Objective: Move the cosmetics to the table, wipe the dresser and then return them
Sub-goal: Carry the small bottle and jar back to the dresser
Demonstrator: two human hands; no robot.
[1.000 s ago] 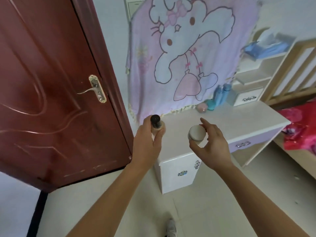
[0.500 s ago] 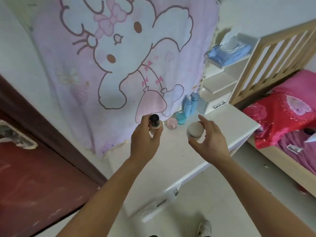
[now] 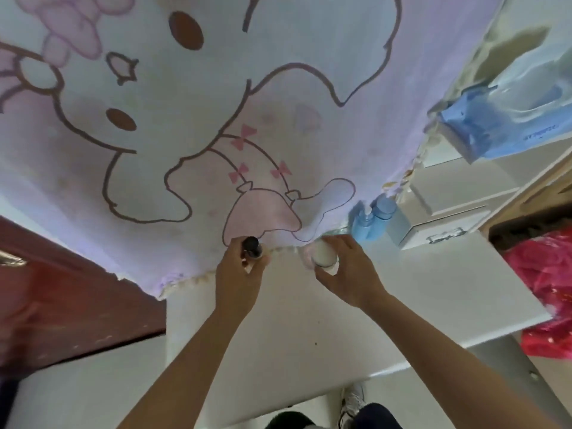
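Bottle point(image 3: 251, 246) with black cap is pinched by left hand point(image 3: 238, 283); white jar point(image 3: 323, 254) is gripped by curled fingers of right hand point(image 3: 349, 274). Both are held at dresser point(image 3: 433, 289) rear edge; surface contact can't be told. Blue bottles point(image 3: 366, 226) are stood near rear right corner, beside blanket point(image 3: 185, 150).

— What's in view?
— My left hand point(image 3: 238, 280) grips a black-capped bottle point(image 3: 251, 244), my right hand point(image 3: 349, 274) a white jar point(image 3: 323, 253), at the back of the dresser point(image 3: 402, 289), near two blue bottles point(image 3: 368, 221). Whether either touches the top, I can't tell.
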